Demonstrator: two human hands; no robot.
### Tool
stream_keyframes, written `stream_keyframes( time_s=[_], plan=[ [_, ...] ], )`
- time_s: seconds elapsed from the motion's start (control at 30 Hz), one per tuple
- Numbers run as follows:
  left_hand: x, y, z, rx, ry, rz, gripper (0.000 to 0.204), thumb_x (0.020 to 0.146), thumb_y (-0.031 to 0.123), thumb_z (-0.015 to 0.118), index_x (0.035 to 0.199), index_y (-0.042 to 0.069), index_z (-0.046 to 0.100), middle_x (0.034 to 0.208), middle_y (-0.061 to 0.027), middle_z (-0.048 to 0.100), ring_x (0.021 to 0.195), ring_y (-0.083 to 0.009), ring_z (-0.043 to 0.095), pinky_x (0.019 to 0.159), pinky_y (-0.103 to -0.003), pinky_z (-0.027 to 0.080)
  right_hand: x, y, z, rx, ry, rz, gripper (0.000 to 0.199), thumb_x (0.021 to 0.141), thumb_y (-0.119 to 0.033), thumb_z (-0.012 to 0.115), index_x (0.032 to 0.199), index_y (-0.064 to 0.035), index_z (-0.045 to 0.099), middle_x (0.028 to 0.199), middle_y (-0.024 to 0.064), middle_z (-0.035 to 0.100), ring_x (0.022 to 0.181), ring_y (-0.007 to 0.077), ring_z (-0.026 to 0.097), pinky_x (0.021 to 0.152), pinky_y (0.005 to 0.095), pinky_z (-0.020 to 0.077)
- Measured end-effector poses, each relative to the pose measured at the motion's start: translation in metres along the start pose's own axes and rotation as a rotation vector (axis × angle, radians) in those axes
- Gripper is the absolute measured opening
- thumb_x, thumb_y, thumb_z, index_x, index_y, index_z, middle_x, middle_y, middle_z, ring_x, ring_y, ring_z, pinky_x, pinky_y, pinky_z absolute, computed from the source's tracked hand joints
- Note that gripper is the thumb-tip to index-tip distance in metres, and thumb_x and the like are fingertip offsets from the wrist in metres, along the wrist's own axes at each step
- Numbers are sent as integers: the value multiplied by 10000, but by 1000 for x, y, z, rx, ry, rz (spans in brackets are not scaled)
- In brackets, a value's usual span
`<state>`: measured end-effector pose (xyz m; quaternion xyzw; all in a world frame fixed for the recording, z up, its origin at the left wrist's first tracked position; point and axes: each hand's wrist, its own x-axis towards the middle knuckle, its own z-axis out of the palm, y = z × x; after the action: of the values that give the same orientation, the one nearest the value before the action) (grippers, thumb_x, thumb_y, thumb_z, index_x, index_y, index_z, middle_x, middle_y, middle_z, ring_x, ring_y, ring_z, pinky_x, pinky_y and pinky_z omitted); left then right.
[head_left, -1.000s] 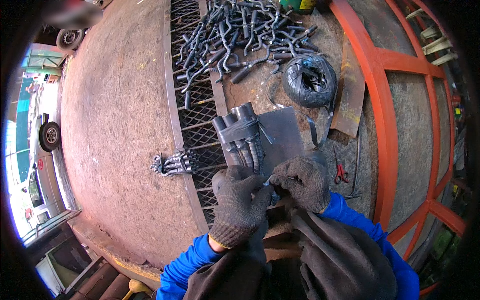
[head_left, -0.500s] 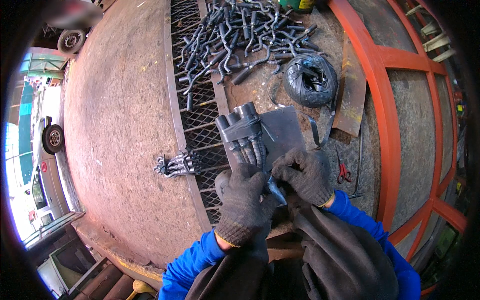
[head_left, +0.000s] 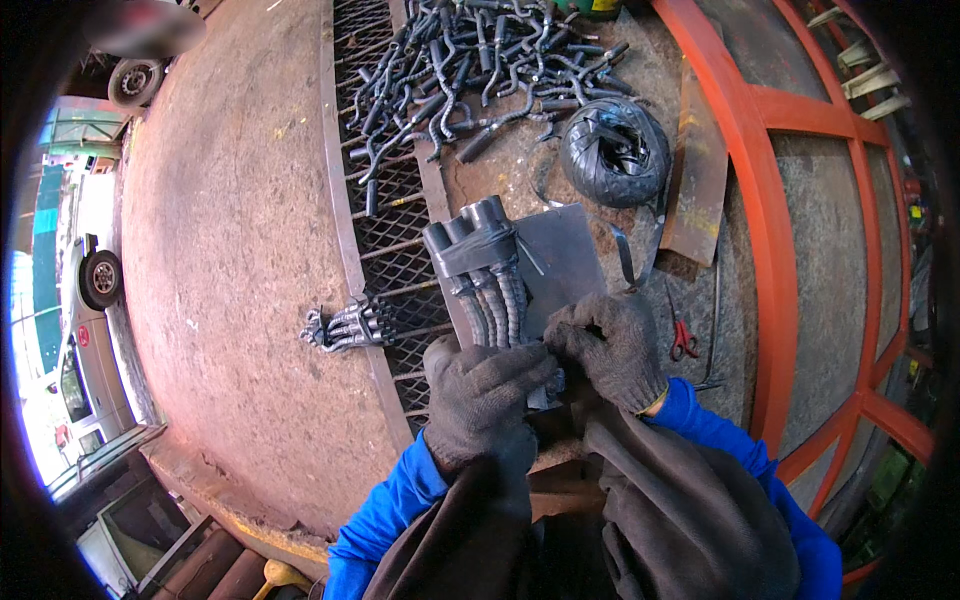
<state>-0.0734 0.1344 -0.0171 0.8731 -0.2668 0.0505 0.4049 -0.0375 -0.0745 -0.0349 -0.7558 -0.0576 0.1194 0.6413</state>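
A bundle of ribbed metal rods with thick dark sleeve ends [head_left: 490,290] lies on a flat grey metal plate [head_left: 565,245] in front of me. A black band is wrapped round it just below the sleeves. My left hand [head_left: 480,395], in a dark knit glove, is closed round the bundle's lower end. Close beside it, my right hand [head_left: 608,350], gloved alike, has thumb and fingers pinched together at the bundle's lower right. What the pinch holds is too small and dark to make out. My gloves hide part of the bundle's lower end.
Many loose bent rods with sleeves [head_left: 480,75] are heaped beyond the plate. A roll of black plastic strip [head_left: 614,152] and red-handled scissors [head_left: 684,340] lie to the right, near an orange frame [head_left: 770,230]. Another tied bundle [head_left: 350,326] rests by the mesh grating [head_left: 385,235].
My left hand has shifted slightly down and left along the bundle, uncovering more of the rods, and its fingers now reach toward the right hand. My right hand stays nearly in place, still pinched.
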Motion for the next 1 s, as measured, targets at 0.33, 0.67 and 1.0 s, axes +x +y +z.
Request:
stream_keyframes(
  time_s=[0.33, 0.67, 1.0],
  plan=[
    [-26, 7, -4, -232, -55, -251, 269, 788, 98, 701, 1056, 72, 709, 1079, -93, 675, 891, -263, 665, 763, -366, 536, 10, 1, -4, -499, -12, -159, 150, 830, -131, 753, 869, -15, 667, 800, 130, 689, 729, 249, 681, 648, 350, 529],
    [-10, 23, -10, -959, -22, -823, 299, 1044, 236, 457, 1141, 23, 643, 1030, -91, 662, 853, -149, 635, 752, -285, 524, 10, -8, -23, 15, -284, 228, 171, 890, -157, 710, 1024, -75, 642, 911, 44, 695, 869, 125, 664, 772, 292, 550],
    [-22, 13, 6, -949, 184, -934, 373, 1029, 363, 496, 1043, 13, 624, 917, -66, 662, 808, -137, 615, 701, -287, 515, -6, 2, -2, 562, -462, 388, 194, 981, -213, 598, 1111, -76, 551, 1047, 105, 677, 917, 156, 646, 787, 285, 555]
  ],
)
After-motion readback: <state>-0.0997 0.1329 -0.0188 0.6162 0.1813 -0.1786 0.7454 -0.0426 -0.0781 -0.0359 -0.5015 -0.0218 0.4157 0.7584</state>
